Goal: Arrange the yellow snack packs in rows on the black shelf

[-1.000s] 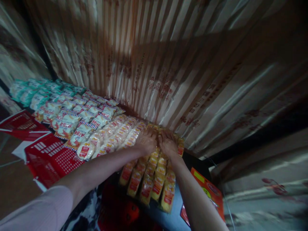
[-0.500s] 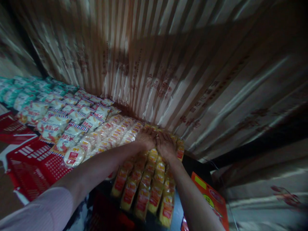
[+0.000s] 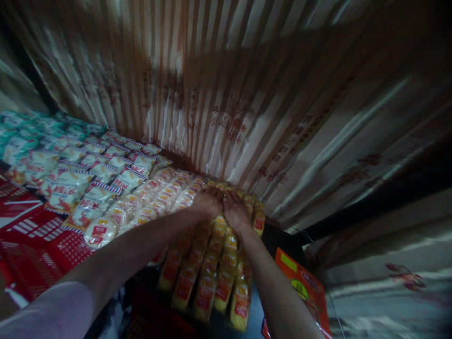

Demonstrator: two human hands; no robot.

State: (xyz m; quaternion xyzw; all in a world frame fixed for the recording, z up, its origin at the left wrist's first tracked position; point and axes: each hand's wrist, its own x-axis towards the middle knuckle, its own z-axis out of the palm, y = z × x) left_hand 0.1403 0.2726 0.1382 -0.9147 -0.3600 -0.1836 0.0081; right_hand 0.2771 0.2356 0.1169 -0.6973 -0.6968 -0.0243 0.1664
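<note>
On my feed the left hand (image 3: 209, 203) and the right hand (image 3: 236, 211) lie side by side, backs up and fingers stretched forward, on the far end of the rows of yellow packs (image 3: 204, 299). I can't tell from here whether the fingers are pinching a pack or only resting on top.

Those packs run in rows from near the curtain (image 3: 212, 61) towards me, each front one bearing a red label with an orange-yellow mark above it; the lettering is too blurred for me to read. Left of them I have round white packs (image 3: 100, 231) with red square labels, then white bags (image 3: 68, 188) edged in blue-and-white stripes and printed with big red characters I can't make out, then teal bags (image 3: 21, 146). A red basket (image 3: 38, 238) stands in front of the bags. Right of the right forearm, an orange package (image 3: 310, 287) shows a yellow panel, a yellow-green round badge and an oval logo. Dark characters and reddish flower prints mark the curtain.
</note>
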